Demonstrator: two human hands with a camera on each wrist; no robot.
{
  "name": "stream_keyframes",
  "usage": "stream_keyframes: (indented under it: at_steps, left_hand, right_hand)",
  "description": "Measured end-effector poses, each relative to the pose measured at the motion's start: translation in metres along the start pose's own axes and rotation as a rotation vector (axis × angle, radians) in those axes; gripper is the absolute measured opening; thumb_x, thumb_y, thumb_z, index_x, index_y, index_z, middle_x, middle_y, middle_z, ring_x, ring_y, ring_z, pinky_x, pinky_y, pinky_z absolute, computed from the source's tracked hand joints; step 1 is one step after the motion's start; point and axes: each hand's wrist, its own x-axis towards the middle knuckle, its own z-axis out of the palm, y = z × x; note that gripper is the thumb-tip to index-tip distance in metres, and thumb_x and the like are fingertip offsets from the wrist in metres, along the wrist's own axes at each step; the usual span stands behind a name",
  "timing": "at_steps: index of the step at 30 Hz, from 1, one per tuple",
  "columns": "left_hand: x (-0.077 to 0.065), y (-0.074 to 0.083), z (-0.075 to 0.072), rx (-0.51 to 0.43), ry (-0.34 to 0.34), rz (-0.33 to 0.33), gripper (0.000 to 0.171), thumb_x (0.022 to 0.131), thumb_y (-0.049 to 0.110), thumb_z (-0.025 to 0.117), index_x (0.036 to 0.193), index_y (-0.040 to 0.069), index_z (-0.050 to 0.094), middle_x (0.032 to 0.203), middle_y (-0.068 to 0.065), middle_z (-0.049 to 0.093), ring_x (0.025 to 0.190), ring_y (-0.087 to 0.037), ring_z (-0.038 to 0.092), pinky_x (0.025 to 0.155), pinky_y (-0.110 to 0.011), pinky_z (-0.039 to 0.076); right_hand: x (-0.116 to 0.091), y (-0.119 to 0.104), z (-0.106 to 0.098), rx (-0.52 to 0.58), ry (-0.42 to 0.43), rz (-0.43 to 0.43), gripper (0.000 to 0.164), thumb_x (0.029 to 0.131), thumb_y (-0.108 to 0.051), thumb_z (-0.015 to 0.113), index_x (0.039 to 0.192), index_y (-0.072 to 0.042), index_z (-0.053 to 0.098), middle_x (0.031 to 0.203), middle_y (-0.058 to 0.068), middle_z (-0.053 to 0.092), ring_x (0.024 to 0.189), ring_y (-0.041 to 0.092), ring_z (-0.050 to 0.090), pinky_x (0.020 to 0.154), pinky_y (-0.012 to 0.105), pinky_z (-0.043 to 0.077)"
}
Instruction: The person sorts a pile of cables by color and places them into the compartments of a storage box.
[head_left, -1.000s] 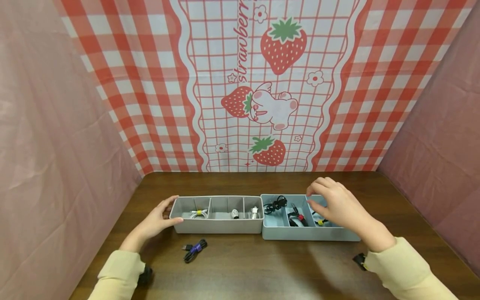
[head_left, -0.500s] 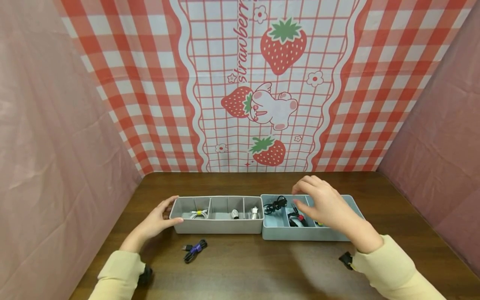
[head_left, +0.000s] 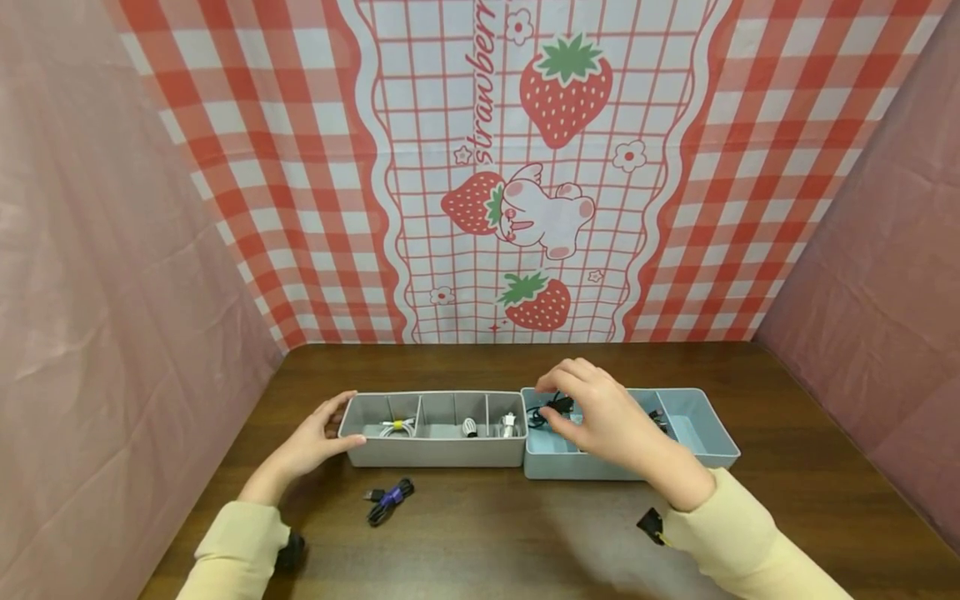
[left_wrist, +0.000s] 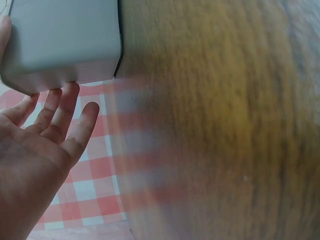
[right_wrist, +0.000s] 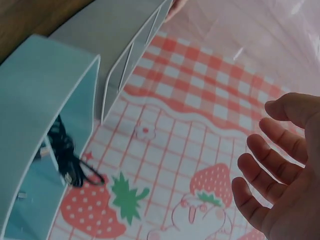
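Black cable (head_left: 550, 409) lies coiled in the blue tray's (head_left: 705, 434) leftmost compartment. We note the right hand (head_left: 603, 417) hovering above, fingers loosely spread, empty; we advise pinching the bundle's middle.

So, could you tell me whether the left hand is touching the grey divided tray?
Touching. In the head view the left hand rests against the left end of the grey divided tray; the left wrist view shows fingertips meeting its wall.
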Motion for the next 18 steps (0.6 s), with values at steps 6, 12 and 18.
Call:
stream_keyframes:
  at_steps: [6, 12, 18]
  left_hand:
    - [0.000, 0.001, 0.001, -0.007, -0.001, -0.012, 0.080, 0.084, 0.022, 0.073, 0.146, 0.000, 0.028, 0.134, -0.026, 0.040, 0.116, -0.038, 0.048, 0.086, -0.035, 0.049]
    - [0.001, 0.000, 0.000, 0.005, 0.001, -0.014, 0.077, 0.085, 0.021, 0.072, 0.145, 0.001, 0.029, 0.134, -0.026, 0.041, 0.116, -0.037, 0.049, 0.087, -0.038, 0.048]
    - [0.000, 0.001, 0.000, -0.005, -0.001, -0.007, 0.078, 0.084, 0.021, 0.072, 0.145, 0.000, 0.028, 0.133, -0.026, 0.041, 0.115, -0.038, 0.049, 0.084, -0.031, 0.049]
  right_hand:
    - [0.006, -0.010, 0.013, 0.043, 0.011, -0.051, 0.025, 0.078, -0.016, 0.076, 0.100, -0.012, 0.064, 0.097, -0.004, 0.061, 0.090, 0.011, 0.056, 0.075, 0.031, 0.050]
    - [0.011, -0.018, 0.027, 0.057, 0.023, -0.093, 0.025, 0.078, -0.015, 0.074, 0.101, -0.013, 0.064, 0.098, -0.004, 0.061, 0.090, 0.011, 0.056, 0.078, 0.032, 0.049]
    - [0.014, -0.028, 0.038, 0.096, 0.006, -0.090, 0.024, 0.080, -0.015, 0.074, 0.101, -0.014, 0.064, 0.099, -0.005, 0.061, 0.091, 0.009, 0.056, 0.078, 0.029, 0.049]
